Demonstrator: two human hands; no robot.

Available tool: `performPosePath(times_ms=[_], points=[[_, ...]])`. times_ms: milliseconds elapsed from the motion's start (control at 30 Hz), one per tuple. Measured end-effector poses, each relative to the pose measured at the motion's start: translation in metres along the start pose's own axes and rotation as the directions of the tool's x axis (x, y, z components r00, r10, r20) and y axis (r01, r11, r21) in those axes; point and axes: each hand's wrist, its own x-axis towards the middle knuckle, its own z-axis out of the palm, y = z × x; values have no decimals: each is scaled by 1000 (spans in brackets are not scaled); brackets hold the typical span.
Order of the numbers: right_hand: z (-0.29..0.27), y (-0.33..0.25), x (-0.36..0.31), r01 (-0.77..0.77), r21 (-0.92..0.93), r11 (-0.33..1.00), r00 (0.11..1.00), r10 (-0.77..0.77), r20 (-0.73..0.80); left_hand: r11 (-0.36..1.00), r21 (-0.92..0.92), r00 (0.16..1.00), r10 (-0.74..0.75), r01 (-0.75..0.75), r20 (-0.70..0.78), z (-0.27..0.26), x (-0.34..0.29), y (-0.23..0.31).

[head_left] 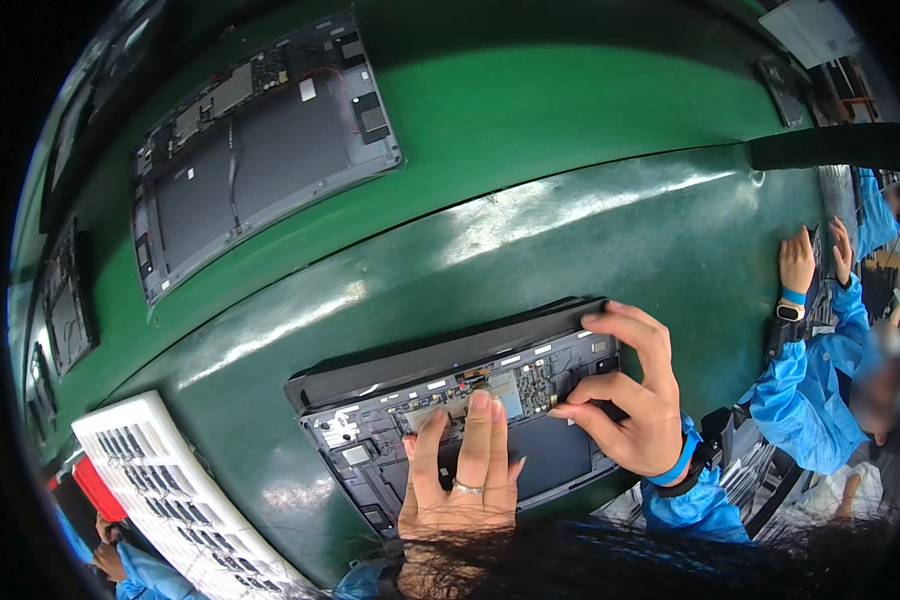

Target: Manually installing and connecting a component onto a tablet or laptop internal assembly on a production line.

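Note:
An opened flat electronic device (555,455), dark-framed with its insides bare, lies on the green table in front of me. A circuit board (510,397) with silvery shields runs along its far side. My left hand (460,470) rests on it from the near side, fingers stretched out, tips on the board and its shields. At the device's right end, my right hand (635,400) brings thumb and index finger together by the board's right edge. Whatever is between those tips is too small or hidden to name. Another finger touches the far right corner of the frame.
A white foam tray (185,490) with rows of small dark parts stands at the left. Beyond the seam in the green table (570,110) lies another opened device (270,150), with more at the far left. Co-workers in blue sleeves (805,400) sit at the right; another's hand (108,560) shows lower left.

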Motion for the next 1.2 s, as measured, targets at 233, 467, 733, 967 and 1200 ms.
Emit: performPosePath(times_ms=[233,467,733,967,1200], points=[[7,6,9,-304,233,924,943,327,-62,999,-17,995,40,-38,89,-4,-10,-3],[3,7,13,-351,266,898,933,361,12,998,44,996,30,-34,85,6,-6,-1],[5,-1,34,-323,148,935,945,327,-3,994,106,999,14,-18,40,10,0,-3],[6,-30,27,-314,122,942,925,332,-182,999,21,999,34,-35,26,-35,1,-4],[-4,-55,-89,-28,-267,963,988,68,142,890,-364,613,-454,275,-646,-130,81,-210]])
